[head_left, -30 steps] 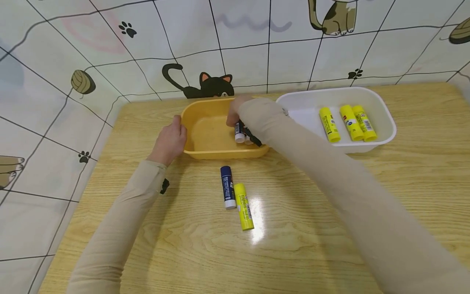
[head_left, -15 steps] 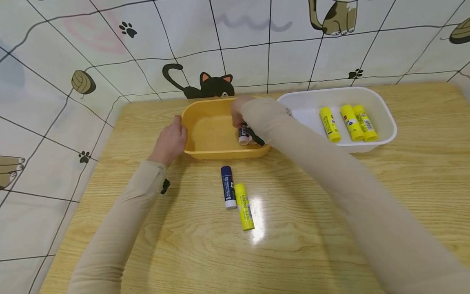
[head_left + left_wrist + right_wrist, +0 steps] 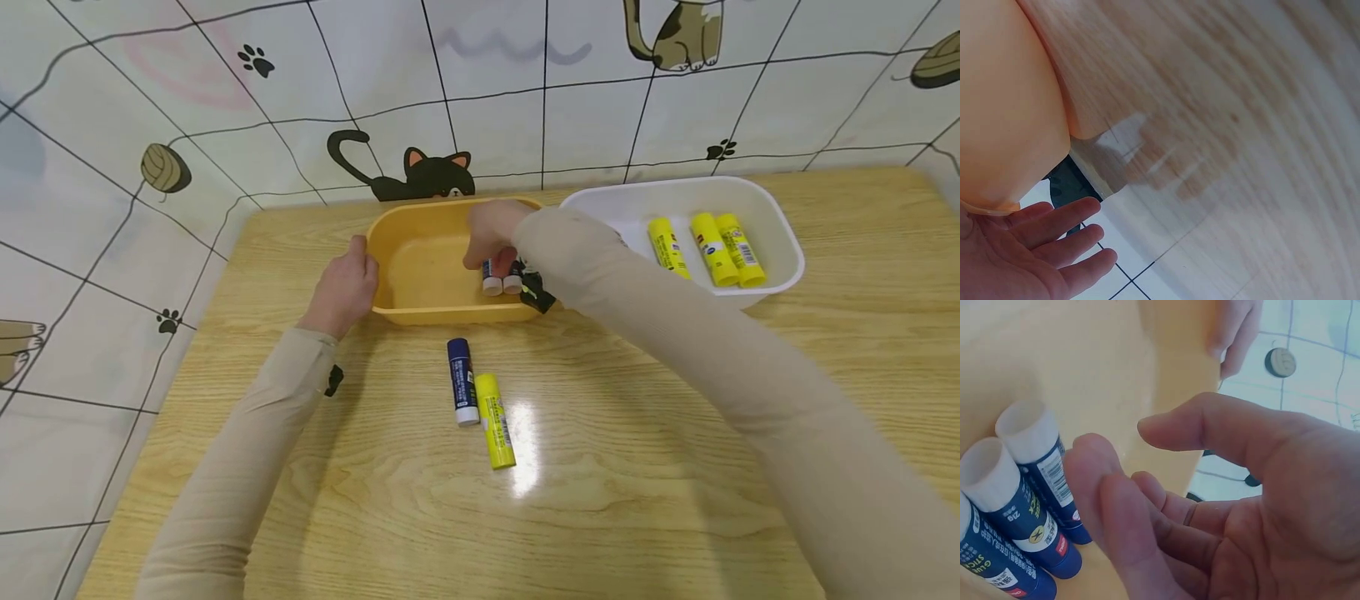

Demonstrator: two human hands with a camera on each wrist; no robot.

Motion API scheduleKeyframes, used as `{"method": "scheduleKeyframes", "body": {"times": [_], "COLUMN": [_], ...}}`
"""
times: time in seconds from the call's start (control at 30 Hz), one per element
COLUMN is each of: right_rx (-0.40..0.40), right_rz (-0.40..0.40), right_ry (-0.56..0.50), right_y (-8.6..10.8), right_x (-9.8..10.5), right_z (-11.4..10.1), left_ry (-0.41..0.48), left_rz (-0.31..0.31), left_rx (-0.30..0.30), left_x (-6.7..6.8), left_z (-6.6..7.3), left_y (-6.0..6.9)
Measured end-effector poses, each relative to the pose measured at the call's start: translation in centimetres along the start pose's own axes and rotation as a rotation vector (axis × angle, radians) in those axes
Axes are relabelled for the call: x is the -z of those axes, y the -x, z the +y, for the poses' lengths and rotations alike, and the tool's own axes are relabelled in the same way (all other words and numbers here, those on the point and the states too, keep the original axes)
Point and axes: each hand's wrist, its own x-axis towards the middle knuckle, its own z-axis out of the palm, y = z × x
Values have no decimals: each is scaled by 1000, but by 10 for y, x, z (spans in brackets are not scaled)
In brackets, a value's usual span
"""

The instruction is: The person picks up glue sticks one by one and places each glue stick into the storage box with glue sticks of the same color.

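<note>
My left hand (image 3: 347, 287) holds the left end of an orange plastic bin (image 3: 408, 315); its fingers lie loosely outside the wall, and the thumb is hidden in the left wrist view. Inside the bin's right part is my right hand (image 3: 491, 233), thumb and fingers apart with nothing between them. Close by its fingertips, three dark blue glue sticks with white ends lie side by side, the nearest being this glue stick (image 3: 1054, 475). On the table in front, a blue glue stick (image 3: 462, 383) lies beside a yellow glue stick (image 3: 496, 421).
To the right of the orange bin stands a white bin (image 3: 780, 242) with yellow glue sticks (image 3: 714, 250) in it. Both bins are near the wooden table's (image 3: 615, 517) back edge. Behind rises a wall covering (image 3: 495, 133) with cat drawings and grid lines.
My right hand has lifted slightly and loosened from around the blue glue sticks in the orange bin, leaving more of it in sight. The left hand stays at the bin's end.
</note>
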Motion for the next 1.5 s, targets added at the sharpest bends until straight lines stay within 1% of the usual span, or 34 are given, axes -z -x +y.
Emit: {"method": "scheduleKeyframes", "body": {"times": [0.17, 0.37, 0.43, 0.63, 0.87, 1.0, 1.23, 1.4, 1.5], "right_rx": [44, 30, 30, 69, 99, 130, 200, 245, 295], "right_rz": [19, 33, 38, 61, 60, 69, 109, 108, 96], "right_ry": [-12, -8, 11, 72, 113, 123, 122, 98, 86], "right_y": [14, 25, 29, 42, 56, 63, 71, 77, 80], "right_x": [-3, -11, -14, -19, -25, -32, -44, -51, -56], "right_z": [-2, -5, -6, -10, -10, -8, -2, 1, 2], "left_ry": [-2, -2, -2, -1, 0, 2, 0, 2, 2], "left_rz": [2, 6, 7, 10, -5, -8, -14, -10, -4], "left_rx": [-4, -1, 1, 0, 18, 24, 25, 19, 17], "left_x": [0, -1, 0, 0, -1, -1, -1, 0, 0], "left_z": [-1, -2, -2, -2, -3, -2, -1, 0, 1], "left_y": [1, 1, 1, 2, 3, 2, 1, 1, 1]}}
